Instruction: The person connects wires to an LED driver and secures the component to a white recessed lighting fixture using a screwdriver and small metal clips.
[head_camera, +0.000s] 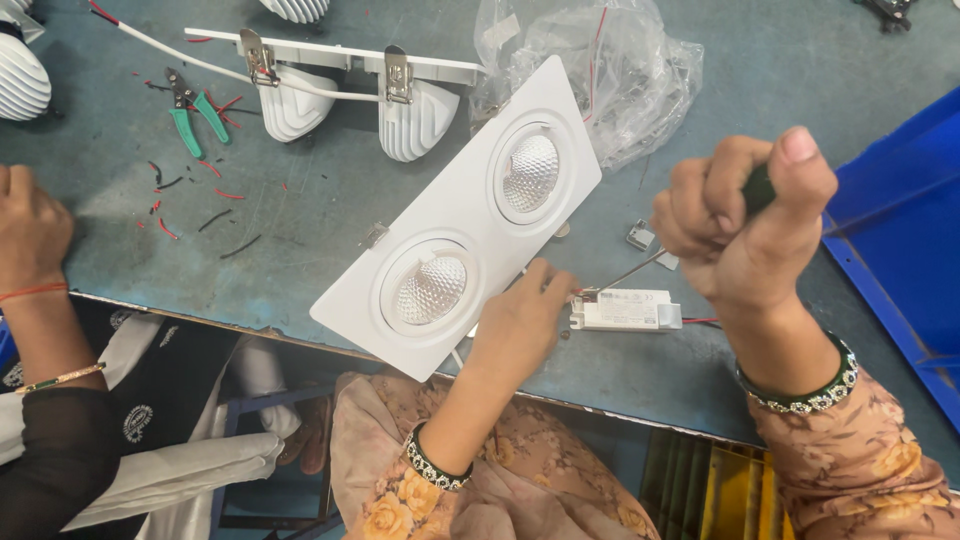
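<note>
A white double downlight fitting with two round reflector lamps lies tilted on the grey-green workbench. My left hand rests at its lower right edge and holds the end of a small white driver box. My right hand is clenched on the dark green handle of a screwdriver, whose thin metal shaft points down-left to the box's terminal end. Red wire shows at both ends of the box.
A second double fitting lies face down at the back. Green-handled cutters and wire scraps lie at the left. A clear plastic bag, a blue bin and another person's hand are nearby.
</note>
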